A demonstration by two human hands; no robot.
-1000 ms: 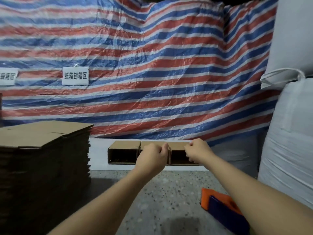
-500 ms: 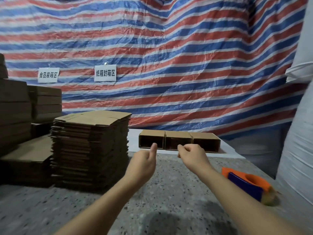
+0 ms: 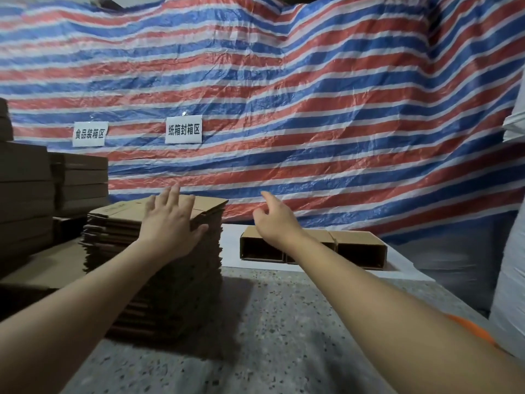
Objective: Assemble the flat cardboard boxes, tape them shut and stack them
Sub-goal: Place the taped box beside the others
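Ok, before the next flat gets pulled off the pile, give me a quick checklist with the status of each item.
1. Left hand free, fingers spread over the stack of flat boxes: ok.
2. Right hand free, in the air ahead of the assembled boxes: ok.
3. Top flat actually gripped: not ok, no fingers are curled round it.
4. Stack square enough to lift one sheet: ok, edges only slightly ragged.
5. Bare table to unfold on: ok.
6. Tape dispenser at hand: cannot tell, only an orange sliver shows behind the right forearm.
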